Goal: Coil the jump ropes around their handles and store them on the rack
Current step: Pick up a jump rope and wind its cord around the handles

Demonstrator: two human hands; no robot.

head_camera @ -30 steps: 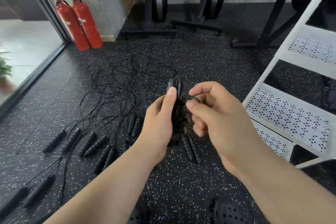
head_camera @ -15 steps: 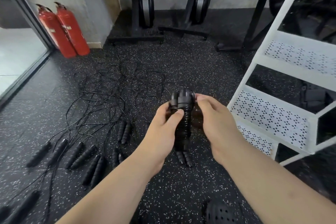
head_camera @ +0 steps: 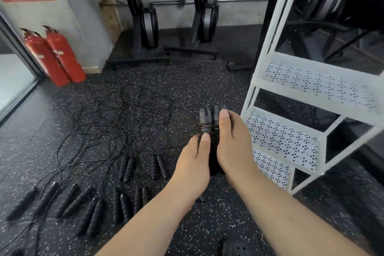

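Two handles sit side by side in the coiled jump rope, with cord wound tight round their upper part. You hold that bundle upright between both hands, just left of the white rack.

Your left grip wraps the lower part, its thumb laid across the windings, probably so the last turns cannot slip loose. Your right grip closes round the right side with its thumb pressed near the handle tops, which pins the pair together. The fingers of both are hidden behind the bundle. Neither grip has anything else in it.

The coiling of this rope looks finished, so storing it seems the step in hand. The perforated shelf just right of your right grip is the closest place to set it. Let go with one grip only once the other covers the free end, or the cord may spring off.

Plenty remains. The loose jump ropes lie tangled on the speckled floor to the left, with their handles laid in pairs nearer you.
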